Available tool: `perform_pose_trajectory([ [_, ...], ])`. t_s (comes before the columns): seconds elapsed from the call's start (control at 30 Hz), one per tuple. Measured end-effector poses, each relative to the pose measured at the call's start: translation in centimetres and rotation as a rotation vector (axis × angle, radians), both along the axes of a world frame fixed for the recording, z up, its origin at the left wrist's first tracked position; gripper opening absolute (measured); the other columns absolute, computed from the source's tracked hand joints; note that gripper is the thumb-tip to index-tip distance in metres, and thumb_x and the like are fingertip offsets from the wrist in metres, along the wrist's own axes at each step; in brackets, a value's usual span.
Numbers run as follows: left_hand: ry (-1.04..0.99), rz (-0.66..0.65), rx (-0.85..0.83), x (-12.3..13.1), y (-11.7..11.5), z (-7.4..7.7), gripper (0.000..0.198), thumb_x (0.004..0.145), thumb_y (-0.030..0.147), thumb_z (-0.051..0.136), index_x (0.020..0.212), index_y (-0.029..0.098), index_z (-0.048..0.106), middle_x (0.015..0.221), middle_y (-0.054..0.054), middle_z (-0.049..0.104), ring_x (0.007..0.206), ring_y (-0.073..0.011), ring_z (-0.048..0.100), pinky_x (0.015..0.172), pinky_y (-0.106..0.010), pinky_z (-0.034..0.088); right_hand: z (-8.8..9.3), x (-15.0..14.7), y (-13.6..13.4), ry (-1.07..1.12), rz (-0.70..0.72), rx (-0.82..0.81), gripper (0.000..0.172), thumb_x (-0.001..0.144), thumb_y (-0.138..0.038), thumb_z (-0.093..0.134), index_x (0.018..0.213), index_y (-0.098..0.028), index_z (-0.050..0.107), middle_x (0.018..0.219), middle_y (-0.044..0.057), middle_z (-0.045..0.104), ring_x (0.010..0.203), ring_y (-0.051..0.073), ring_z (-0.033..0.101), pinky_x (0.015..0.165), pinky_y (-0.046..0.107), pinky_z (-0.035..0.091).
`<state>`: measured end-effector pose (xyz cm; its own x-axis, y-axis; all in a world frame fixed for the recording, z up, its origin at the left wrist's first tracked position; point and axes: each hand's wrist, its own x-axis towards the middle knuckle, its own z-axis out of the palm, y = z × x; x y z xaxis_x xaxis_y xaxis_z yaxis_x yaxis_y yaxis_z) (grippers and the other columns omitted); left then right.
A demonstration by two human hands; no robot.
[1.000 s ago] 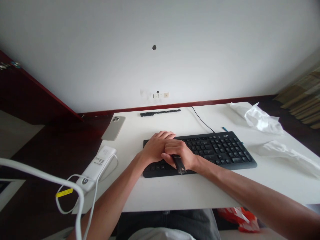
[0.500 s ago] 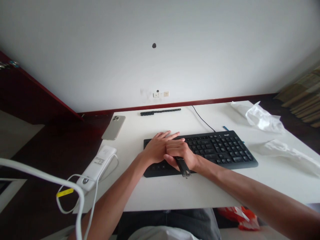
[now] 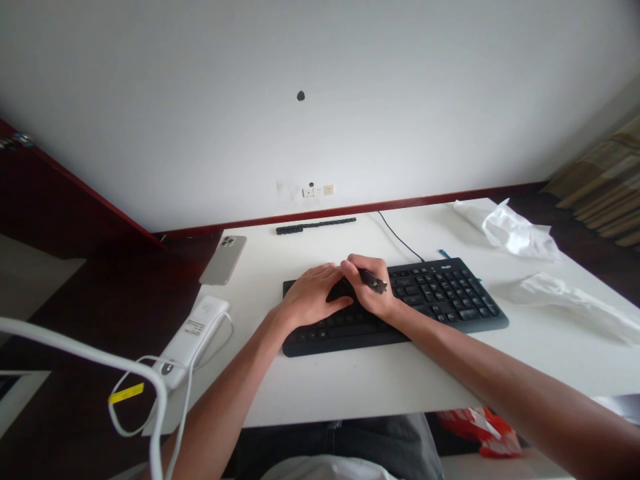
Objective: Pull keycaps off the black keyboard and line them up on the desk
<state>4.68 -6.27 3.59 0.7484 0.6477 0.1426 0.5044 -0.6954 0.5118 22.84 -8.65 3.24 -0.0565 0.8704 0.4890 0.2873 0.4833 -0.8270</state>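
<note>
A black keyboard (image 3: 453, 293) lies on the white table in front of me. My left hand (image 3: 310, 298) rests over its left part, fingers stretched out and thumb apart, holding nothing. Just right of it, my right hand (image 3: 369, 270) is wrapped round a slim black tool (image 3: 376, 284) whose rear end points toward me. The tool's front end is hidden by my fingers, so I cannot tell its exact kind. My right fingertips are close to the left fingers, above the keyboard's upper rows.
A row of black keycaps (image 3: 315, 226) lies along the table's back edge. On the left are a phone (image 3: 223, 260) and a white power bank (image 3: 193, 337) with white cables. Crumpled white plastic bags (image 3: 520, 230) lie at right. A blue stick (image 3: 445, 254) is behind the keyboard.
My right hand has turned and moved up and slightly right, off the left hand. The tool's rear end has swung up and away from the keyboard's front edge.
</note>
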Motion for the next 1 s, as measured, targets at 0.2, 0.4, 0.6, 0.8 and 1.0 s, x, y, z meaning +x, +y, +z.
perform_pose_trajectory([
  [0.2,-0.198,0.083,-0.032,-0.4,0.2,-0.2,0.039,0.101,0.038,0.064,0.137,0.024,0.057,0.133,-0.01,0.069,0.126,-0.0282,0.064,0.11,-0.046,0.051,0.3,-0.2,0.7,0.024,-0.027,-0.02,0.036,0.106,-0.043,0.052,0.078,-0.021,0.062,0.086,0.005,0.066,0.09,0.023,0.06,0.087,0.039,0.048],
  [0.4,-0.295,0.128,0.056,-0.1,-0.2,-0.2,0.028,0.102,0.033,0.063,0.128,0.025,0.061,0.13,-0.008,0.07,0.118,-0.0268,0.066,0.103,-0.044,0.052,-0.1,-0.1,0.7,0.024,0.167,0.056,0.039,0.109,-0.052,0.044,0.121,-0.024,0.068,0.123,0.011,0.07,0.121,0.027,0.06,0.108,0.048,0.047],
  [0.6,-0.444,0.208,-0.101,-0.7,0.4,0.1,0.017,0.107,0.034,0.048,0.113,0.023,0.06,0.11,-0.006,0.072,0.101,-0.0202,0.069,0.092,-0.032,0.052,-0.1,-0.2,1.1,-0.17,0.127,-0.027,0.039,0.096,-0.044,0.071,0.128,-0.022,0.064,0.12,0.01,0.071,0.113,0.027,0.064,0.1,0.046,0.051],
  [0.8,-0.533,0.678,-0.138,-3.9,3.8,-1.0,0.038,0.106,0.058,0.042,0.103,0.022,0.055,0.069,0.004,0.05,0.057,-0.0126,0.047,0.056,-0.023,0.038,1.0,0.8,1.5,-0.523,0.303,-0.056,0.031,0.087,-0.038,0.082,0.11,-0.02,0.072,0.09,0.002,0.064,0.081,0.019,0.061,0.076,0.033,0.051],
  [1.0,-0.773,0.767,-0.302,-4.8,5.6,-2.9,0.046,0.105,0.066,0.035,0.089,0.023,0.046,0.062,0.007,0.034,0.05,-0.0102,0.032,0.048,-0.021,0.029,1.6,2.2,2.3,-0.578,0.458,-0.071,0.016,0.093,-0.024,0.076,0.108,-0.021,0.078,0.1,0.007,0.075,0.092,0.021,0.069,0.084,0.034,0.054],
])
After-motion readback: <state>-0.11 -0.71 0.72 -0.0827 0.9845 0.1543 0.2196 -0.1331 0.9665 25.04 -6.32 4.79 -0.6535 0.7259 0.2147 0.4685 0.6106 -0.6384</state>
